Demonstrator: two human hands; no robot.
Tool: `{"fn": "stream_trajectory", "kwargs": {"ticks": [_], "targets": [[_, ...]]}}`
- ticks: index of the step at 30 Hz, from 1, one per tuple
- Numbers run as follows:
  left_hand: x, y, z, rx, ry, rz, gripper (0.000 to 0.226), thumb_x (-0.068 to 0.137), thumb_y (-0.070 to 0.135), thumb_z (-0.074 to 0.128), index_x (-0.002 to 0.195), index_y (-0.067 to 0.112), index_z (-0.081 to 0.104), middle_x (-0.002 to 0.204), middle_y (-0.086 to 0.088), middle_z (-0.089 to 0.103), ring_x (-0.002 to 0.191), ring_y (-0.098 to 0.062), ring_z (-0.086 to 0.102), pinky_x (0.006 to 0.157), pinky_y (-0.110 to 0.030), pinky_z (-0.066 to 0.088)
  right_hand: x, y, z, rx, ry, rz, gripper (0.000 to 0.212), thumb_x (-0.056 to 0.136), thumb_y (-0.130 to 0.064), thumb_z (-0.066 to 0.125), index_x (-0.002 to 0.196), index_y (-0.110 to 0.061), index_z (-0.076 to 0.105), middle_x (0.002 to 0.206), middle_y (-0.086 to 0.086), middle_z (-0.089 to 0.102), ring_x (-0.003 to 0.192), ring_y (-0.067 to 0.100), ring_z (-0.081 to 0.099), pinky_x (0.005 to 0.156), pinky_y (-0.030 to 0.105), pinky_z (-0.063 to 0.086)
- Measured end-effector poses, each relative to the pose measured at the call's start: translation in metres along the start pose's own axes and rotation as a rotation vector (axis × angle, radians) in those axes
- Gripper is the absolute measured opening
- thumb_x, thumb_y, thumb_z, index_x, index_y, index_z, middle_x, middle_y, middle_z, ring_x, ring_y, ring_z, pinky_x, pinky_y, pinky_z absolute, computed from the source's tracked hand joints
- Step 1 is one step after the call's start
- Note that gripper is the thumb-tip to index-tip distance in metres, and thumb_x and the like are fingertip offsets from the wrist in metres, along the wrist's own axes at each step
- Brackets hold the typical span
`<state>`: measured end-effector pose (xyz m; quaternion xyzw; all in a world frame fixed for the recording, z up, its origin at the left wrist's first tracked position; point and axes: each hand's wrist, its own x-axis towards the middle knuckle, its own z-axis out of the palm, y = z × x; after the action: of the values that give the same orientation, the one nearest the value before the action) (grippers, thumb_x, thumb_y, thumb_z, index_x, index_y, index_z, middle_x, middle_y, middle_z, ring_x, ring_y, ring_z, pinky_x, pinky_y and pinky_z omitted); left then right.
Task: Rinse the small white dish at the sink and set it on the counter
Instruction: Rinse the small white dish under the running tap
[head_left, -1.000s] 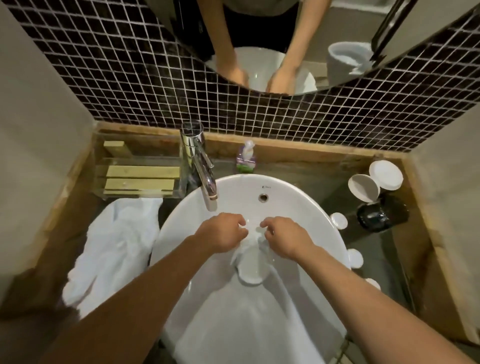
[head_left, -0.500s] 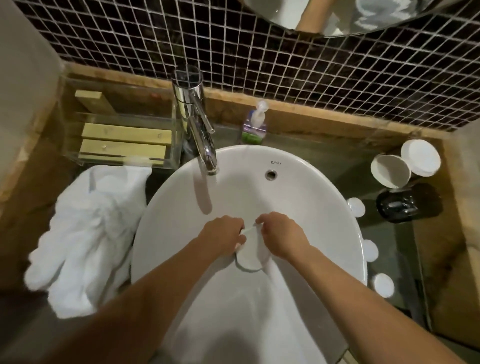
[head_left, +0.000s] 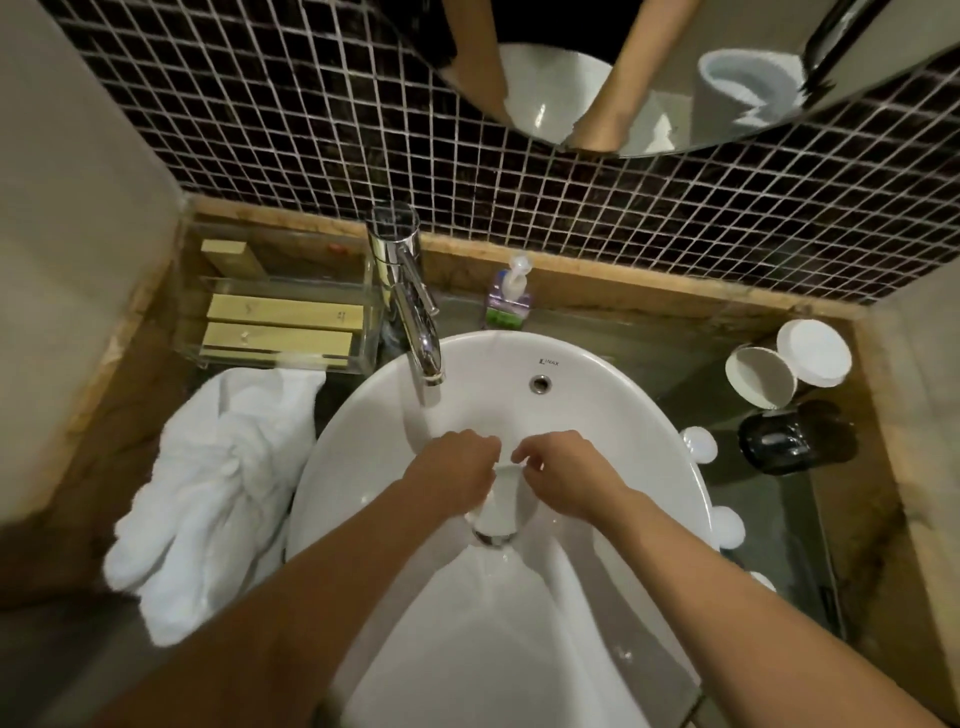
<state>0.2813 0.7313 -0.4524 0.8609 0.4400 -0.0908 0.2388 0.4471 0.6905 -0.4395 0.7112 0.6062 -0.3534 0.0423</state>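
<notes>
Both my hands are over the middle of the white round sink (head_left: 613, 415). My left hand (head_left: 449, 480) and my right hand (head_left: 563, 480) pinch the small white dish (head_left: 501, 496) between them by its upper edge. The dish hangs tilted above the drain (head_left: 493, 538), and my fingers cover much of it. Water runs from the chrome tap (head_left: 415, 322) past my left hand into the basin.
Several small white dishes (head_left: 698, 441) sit on the dark counter (head_left: 779, 499) right of the sink, with two white cups (head_left: 761, 376) and a black object (head_left: 789, 441) behind. A white towel (head_left: 218, 488) lies left. A soap bottle (head_left: 509, 296) and a clear tray (head_left: 280, 322) stand at the back.
Water now runs from the tap. My hands have shifted the dish toward the drain and tilted it more upright. The view has tipped up a little, showing the mirror again.
</notes>
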Motion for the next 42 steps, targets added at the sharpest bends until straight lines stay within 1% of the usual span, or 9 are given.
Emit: {"fn": "stream_trajectory", "kwargs": {"ticks": [3, 8, 15, 20, 23, 26, 31, 35, 42], "targets": [[-0.008, 0.003, -0.028, 0.118, 0.049, 0.037, 0.015, 0.094, 0.022, 0.047, 0.102, 0.017, 0.058, 0.09, -0.008, 0.063, 0.075, -0.025, 0.057, 0.062, -0.033, 0.04, -0.006, -0.016, -0.022, -0.071, 0.017, -0.07, 0.031, 0.088, -0.018, 0.058, 0.113, -0.03, 0.071, 0.104, -0.006, 0.072, 0.095, 0.017, 0.064, 0.082, 0.032, 0.054], [-0.03, 0.011, -0.068, 0.315, 0.061, 0.125, 0.018, 0.087, 0.01, 0.056, 0.105, 0.013, 0.053, 0.092, -0.009, 0.065, 0.08, -0.03, 0.06, 0.057, -0.037, 0.035, -0.022, -0.039, -0.047, -0.174, 0.078, -0.159, 0.013, 0.076, -0.016, 0.06, 0.078, -0.026, 0.051, 0.071, -0.007, 0.053, 0.073, 0.026, 0.056, 0.055, 0.034, 0.039], [-0.066, 0.012, -0.093, 0.377, 0.165, 0.155, 0.023, 0.082, 0.005, 0.06, 0.104, 0.009, 0.052, 0.09, -0.011, 0.067, 0.078, -0.032, 0.063, 0.056, -0.037, 0.035, -0.041, -0.072, -0.063, -0.235, 0.114, -0.243, 0.017, 0.075, -0.017, 0.062, 0.079, -0.022, 0.047, 0.073, -0.002, 0.051, 0.076, 0.03, 0.058, 0.059, 0.037, 0.045], [-0.085, 0.001, -0.1, 0.295, 0.208, 0.043, 0.014, 0.087, 0.011, 0.056, 0.101, 0.014, 0.052, 0.087, -0.009, 0.065, 0.077, -0.03, 0.06, 0.058, -0.037, 0.036, -0.046, -0.095, -0.067, -0.26, 0.107, -0.274, 0.014, 0.078, -0.02, 0.062, 0.085, -0.021, 0.049, 0.08, 0.003, 0.058, 0.078, 0.031, 0.059, 0.062, 0.039, 0.049], [-0.097, -0.012, -0.103, 0.221, 0.277, -0.008, 0.009, 0.092, 0.021, 0.052, 0.099, 0.016, 0.054, 0.087, -0.008, 0.066, 0.078, -0.028, 0.062, 0.058, -0.034, 0.038, -0.048, -0.112, -0.067, -0.255, 0.103, -0.293, 0.014, 0.08, -0.023, 0.062, 0.086, -0.023, 0.049, 0.083, 0.003, 0.059, 0.077, 0.03, 0.058, 0.056, 0.036, 0.041], [-0.113, -0.029, -0.106, 0.163, 0.351, -0.089, 0.02, 0.094, 0.035, 0.045, 0.1, 0.018, 0.055, 0.089, -0.007, 0.066, 0.077, -0.026, 0.061, 0.059, -0.034, 0.042, -0.048, -0.132, -0.065, -0.214, 0.107, -0.327, 0.017, 0.083, -0.023, 0.061, 0.088, -0.027, 0.045, 0.09, 0.007, 0.065, 0.076, 0.027, 0.054, 0.057, 0.034, 0.036], [-0.146, -0.071, -0.106, 0.144, 0.412, -0.292, 0.029, 0.094, 0.038, 0.045, 0.114, 0.022, 0.057, 0.109, -0.005, 0.064, 0.094, -0.022, 0.057, 0.079, -0.037, 0.049, -0.041, -0.162, -0.059, -0.149, 0.04, -0.297, 0.015, 0.085, -0.012, 0.064, 0.092, -0.019, 0.053, 0.101, 0.01, 0.066, 0.084, 0.026, 0.061, 0.072, 0.04, 0.054], [-0.17, -0.107, -0.096, 0.295, 0.292, -0.486, 0.041, 0.092, 0.032, 0.05, 0.131, 0.02, 0.043, 0.133, -0.008, 0.05, 0.12, -0.028, 0.045, 0.098, -0.041, 0.039, -0.037, -0.18, -0.056, -0.054, -0.024, -0.242, 0.016, 0.089, -0.004, 0.064, 0.09, -0.016, 0.053, 0.097, 0.01, 0.06, 0.077, 0.028, 0.07, 0.057, 0.038, 0.063], [-0.191, -0.131, -0.076, 0.127, 0.131, -0.713, 0.041, 0.09, 0.024, 0.053, 0.127, 0.019, 0.038, 0.126, -0.011, 0.048, 0.109, -0.029, 0.053, 0.085, -0.039, 0.045, -0.031, -0.198, -0.046, 0.008, -0.082, -0.184, 0.009, 0.09, -0.001, 0.061, 0.086, -0.008, 0.056, 0.079, 0.016, 0.068, 0.051, 0.022, 0.071, 0.039, 0.024, 0.05]]}}
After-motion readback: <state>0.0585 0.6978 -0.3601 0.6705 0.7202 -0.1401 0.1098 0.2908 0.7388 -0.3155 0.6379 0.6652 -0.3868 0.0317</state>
